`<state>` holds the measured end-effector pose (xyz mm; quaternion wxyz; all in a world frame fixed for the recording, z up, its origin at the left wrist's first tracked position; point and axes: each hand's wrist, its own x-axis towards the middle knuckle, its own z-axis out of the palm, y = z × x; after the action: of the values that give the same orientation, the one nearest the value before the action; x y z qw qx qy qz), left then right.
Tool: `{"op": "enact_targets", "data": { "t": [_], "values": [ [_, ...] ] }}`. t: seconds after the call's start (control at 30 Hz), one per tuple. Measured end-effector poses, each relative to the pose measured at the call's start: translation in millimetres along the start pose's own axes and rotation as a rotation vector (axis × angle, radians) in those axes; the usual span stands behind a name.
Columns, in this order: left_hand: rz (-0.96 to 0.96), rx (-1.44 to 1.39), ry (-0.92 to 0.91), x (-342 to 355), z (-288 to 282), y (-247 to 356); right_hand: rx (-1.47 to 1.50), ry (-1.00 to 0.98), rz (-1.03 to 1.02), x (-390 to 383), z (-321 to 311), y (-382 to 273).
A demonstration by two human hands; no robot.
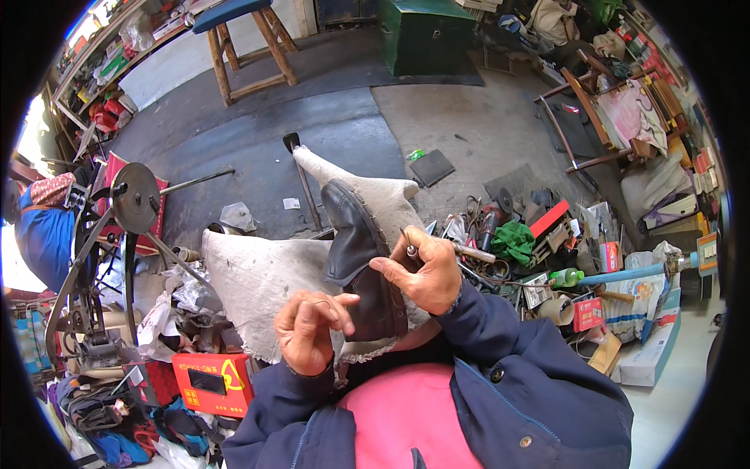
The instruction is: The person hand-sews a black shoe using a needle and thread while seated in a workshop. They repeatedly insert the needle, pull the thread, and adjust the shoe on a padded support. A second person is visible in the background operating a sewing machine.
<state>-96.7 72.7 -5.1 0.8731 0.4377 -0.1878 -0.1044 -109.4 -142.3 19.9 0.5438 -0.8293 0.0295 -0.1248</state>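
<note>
A black leather boot (350, 227) lies on my lap, over a frayed off-white cloth (262, 273) that covers my legs. My right hand (426, 273) is at the boot's right edge, its thumb against the leather. Its curled fingers hold a slim awl-like tool (412, 251) with a shiny metal end, the rest of which is partly hidden by the fingers. To the left of the boot's lower part is my left hand (311, 327), fingers curled and thumb near the index finger. Whatever they pinch is too small to make out.
A hand-wheel sewing machine (136, 198) stands at left, above bags and a red box (211, 384). Tools and a green cloth (513, 241) crowd the right, with a green bottle (566, 277). Farther off are a blue-topped stool (234, 12), a green chest (426, 39) and a wooden chair (587, 105).
</note>
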Motion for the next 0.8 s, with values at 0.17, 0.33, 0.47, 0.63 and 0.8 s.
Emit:
{"op": "enact_targets", "data": {
  "t": [0.17,0.33,0.47,0.63,0.8],
  "values": [
    [-0.078,-0.021,0.165,-18.4,-10.0,-2.3,-0.005,-0.041,-0.033,-5.3,16.6,1.5],
    [-0.095,0.116,0.347,-53.7,-35.0,11.7,0.026,-0.074,-0.053,-5.7,29.5,4.6],
    [-0.16,0.044,0.427,-88.1,-38.6,32.8,0.029,-0.093,-0.102,-7.9,32.6,5.4],
    [-0.2,-0.023,0.376,-95.1,-24.0,48.3,0.083,-0.058,-0.056,-6.8,42.7,4.8],
    [-0.08,-0.126,0.135,-77.3,-4.7,69.5,0.106,-0.161,0.033,-6.6,44.2,4.2]
  ]
}}
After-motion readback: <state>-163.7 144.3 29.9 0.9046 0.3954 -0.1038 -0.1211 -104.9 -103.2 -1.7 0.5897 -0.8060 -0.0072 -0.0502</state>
